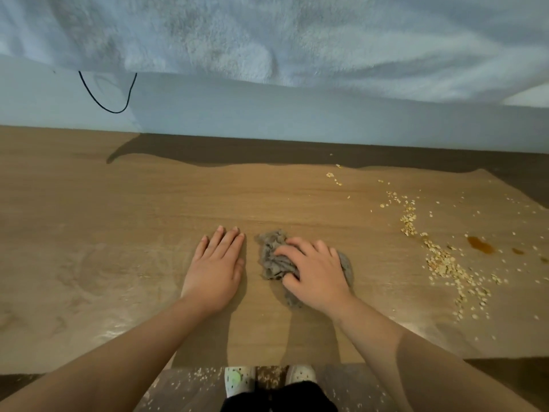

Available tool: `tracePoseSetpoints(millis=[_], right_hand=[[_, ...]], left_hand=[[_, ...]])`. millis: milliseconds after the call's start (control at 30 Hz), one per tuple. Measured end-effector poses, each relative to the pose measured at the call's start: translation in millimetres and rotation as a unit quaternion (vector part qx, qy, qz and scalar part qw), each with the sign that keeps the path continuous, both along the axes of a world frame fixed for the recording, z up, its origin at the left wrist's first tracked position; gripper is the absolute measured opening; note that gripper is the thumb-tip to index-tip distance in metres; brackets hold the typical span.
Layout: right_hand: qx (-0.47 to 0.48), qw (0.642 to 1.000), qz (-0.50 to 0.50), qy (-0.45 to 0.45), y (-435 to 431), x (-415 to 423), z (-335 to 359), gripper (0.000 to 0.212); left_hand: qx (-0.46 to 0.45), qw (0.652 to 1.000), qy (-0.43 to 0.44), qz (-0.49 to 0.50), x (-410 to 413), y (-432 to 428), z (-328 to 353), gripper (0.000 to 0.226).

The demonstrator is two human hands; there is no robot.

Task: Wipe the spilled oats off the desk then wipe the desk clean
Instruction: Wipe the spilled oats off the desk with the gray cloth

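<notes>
Cloth (271, 257) is being bunched under the right hand's (315, 272) curled fingers and pressed to the surface (118, 218), likely for wiping pressure. Left hand (215, 263) is being laid flat, fingers straight, probably as a brace. Oats (445, 266) are lying well right, beside a brown stain (479, 244).

a black cable (113, 112) loops against a pale blue wall (297, 117) beneath a fluffy white blanket (267, 34).

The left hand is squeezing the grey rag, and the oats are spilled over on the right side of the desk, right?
Not quite. The head view shows the right hand gripping the grey rag; the left hand lies flat on the desk. The oats are indeed spilled on the right side.
</notes>
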State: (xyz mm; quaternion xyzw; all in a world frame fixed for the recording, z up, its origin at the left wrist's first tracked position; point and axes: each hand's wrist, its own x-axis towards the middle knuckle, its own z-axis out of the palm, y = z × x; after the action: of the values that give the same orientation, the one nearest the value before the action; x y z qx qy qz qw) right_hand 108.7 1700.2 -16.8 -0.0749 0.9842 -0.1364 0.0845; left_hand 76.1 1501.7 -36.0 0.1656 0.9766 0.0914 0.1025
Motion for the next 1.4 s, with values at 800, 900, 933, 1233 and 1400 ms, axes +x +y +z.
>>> tracePoseSetpoints(millis=[800, 900, 933, 1233, 1400], right_hand=[[-0.112, 0.991, 0.051, -0.056, 71, 169, 21, 0.041], [-0.127, 0.990, 0.023, -0.047, 87, 177, 28, 0.043], [-0.131, 0.991, 0.011, -0.037, 92, 177, 32, 0.043], [-0.097, 0.984, -0.109, 0.101, 111, 167, 31, 0.042], [-0.139, 0.958, -0.152, 0.197, 97, 140, 21, 0.044]], left_hand=[[0.040, 0.990, -0.123, 0.056, 161, 80, 28, 0.047], [0.049, 0.985, -0.151, 0.062, 162, 92, 36, 0.048], [0.042, 0.986, -0.151, 0.060, 162, 94, 39, 0.048], [-0.026, 0.995, -0.087, 0.038, 149, 99, 36, 0.052], [-0.035, 0.997, -0.059, 0.032, 118, 99, 36, 0.054]])
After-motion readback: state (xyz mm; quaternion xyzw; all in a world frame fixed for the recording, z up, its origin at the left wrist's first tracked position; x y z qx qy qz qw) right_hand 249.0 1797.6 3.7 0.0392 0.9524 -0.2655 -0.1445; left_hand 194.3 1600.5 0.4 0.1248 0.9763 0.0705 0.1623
